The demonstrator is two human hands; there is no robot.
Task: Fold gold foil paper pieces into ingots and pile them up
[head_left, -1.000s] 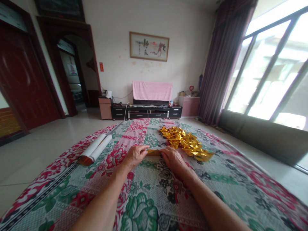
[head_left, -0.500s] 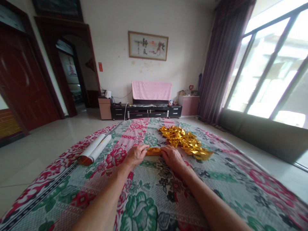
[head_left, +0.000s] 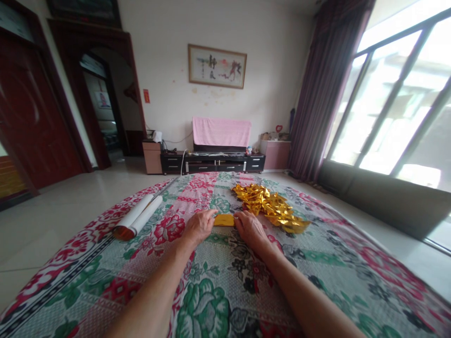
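Between my two hands stretches a narrow folded strip of gold foil paper point(head_left: 224, 220), just over the patterned cloth. My left hand point(head_left: 200, 226) pinches its left end, fingers closed. At the other end, my right hand point(head_left: 249, 228) grips it with curled fingers; the fingertips partly cover the foil. Right behind my right hand lies a pile of folded gold foil pieces point(head_left: 269, 206), shiny and pointed, overlapping in a long heap.
Two white rolls point(head_left: 139, 217) with gold-orange ends lie at the left of the flowered tablecloth point(head_left: 204, 307). Beyond the round table's far edge stands a low black cabinet point(head_left: 202, 164), with a pink cloth point(head_left: 221, 131) draped above it.
The foil strip has tilted between my fingers, and more of its bright face shows. Both hands stay in nearly the same place; the pile and rolls lie as before.
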